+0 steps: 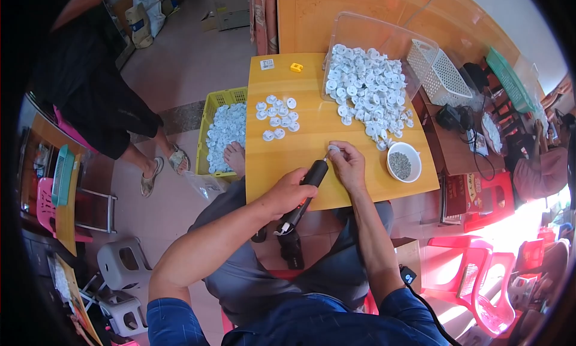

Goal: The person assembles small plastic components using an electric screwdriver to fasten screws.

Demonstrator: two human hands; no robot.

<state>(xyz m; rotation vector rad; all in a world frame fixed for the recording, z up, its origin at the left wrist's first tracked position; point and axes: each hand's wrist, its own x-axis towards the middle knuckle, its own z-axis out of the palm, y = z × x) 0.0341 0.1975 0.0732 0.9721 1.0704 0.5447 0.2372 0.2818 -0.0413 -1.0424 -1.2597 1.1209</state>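
Observation:
My left hand (294, 193) is wrapped round a black electric screwdriver (314, 174). Its bit points up and right at a small white round plastic part (333, 148), pinched between the fingers of my right hand (350, 167). The fingers partly cover this part, so I cannot tell whether the bit is in a screw. Left of my hands on the wooden table (288, 160), several similar white parts (278, 111) form a loose group. A big heap of them (366, 82) spills from a clear plastic bin (384, 28). Nearest my right hand is a white bowl of small metal screws (400, 162).
A yellow crate (223, 98) of white parts stands left of the table, with a bare foot on its edge. A yellow block (296, 67) lies at the table's back. White baskets (445, 82) sit at the right. Another person (102, 94) stands at the left.

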